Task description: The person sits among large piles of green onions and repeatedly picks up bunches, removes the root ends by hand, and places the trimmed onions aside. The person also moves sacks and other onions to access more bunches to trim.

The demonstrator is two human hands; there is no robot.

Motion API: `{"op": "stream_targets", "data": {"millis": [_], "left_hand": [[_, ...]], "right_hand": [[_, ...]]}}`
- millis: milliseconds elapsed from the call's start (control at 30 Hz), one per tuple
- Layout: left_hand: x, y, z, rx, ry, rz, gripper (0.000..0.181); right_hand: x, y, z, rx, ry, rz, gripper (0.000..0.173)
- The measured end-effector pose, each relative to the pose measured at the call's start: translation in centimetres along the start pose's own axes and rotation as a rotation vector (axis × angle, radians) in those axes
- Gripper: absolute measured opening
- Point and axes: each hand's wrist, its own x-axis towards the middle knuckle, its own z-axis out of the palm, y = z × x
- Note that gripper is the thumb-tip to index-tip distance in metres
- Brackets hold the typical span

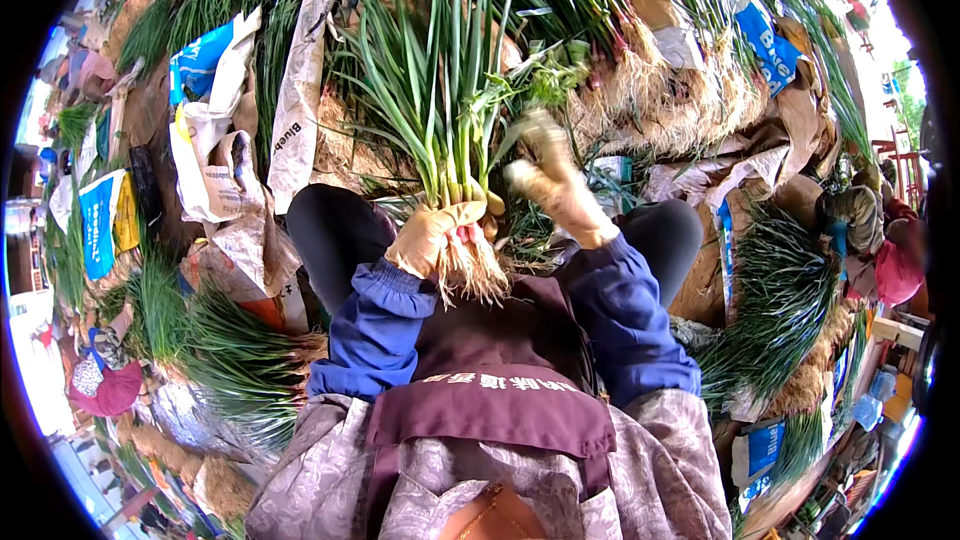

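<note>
My left hand (429, 240), apparently in a pale work glove, grips a small bunch of green onions (450, 105) just above the roots. Long green leaves point away from me, and stringy pale roots (472, 270) hang over my dark apron (487, 330). To the right of the bunch, my right hand (551, 180) is raised and blurred, its fingertips close to a torn leafy green sprig (555, 82). Whether those fingers hold any of it cannot be told. Loose green trimmings (529, 229) lie between my knees.
Rooted onion bundles (660, 97) lie ahead, with more piled at right (780, 292) and left (240, 352). Printed sacks (206, 142) stand left of my knee. Other people work at the left (105, 382) and right (889, 255) edges.
</note>
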Motion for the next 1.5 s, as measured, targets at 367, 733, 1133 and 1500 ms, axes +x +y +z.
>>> {"op": "stream_targets", "data": {"millis": [367,733,1133,1500], "left_hand": [[-4.7,3.9,2.1,0.168,-0.03,-0.017,0.011],[-6.7,4.7,3.4,0.157,-0.083,-0.029,0.013],[8.0,13.1,0.4,0.241,-0.071,0.373,0.017],[13.9,1.3,1.3,-0.069,-0.043,-0.025,0.013]], "right_hand": [[1.5,5.5,-1.7,-1.397,0.3,0.161,0.025],[7.4,3.8,-1.4,-0.96,0.551,0.03,0.06],[4.6,3.8,-8.2,-1.077,0.275,-0.056,0.023],[1.5,2.2,-5.4,-0.802,0.253,-0.153,0.023]]}}
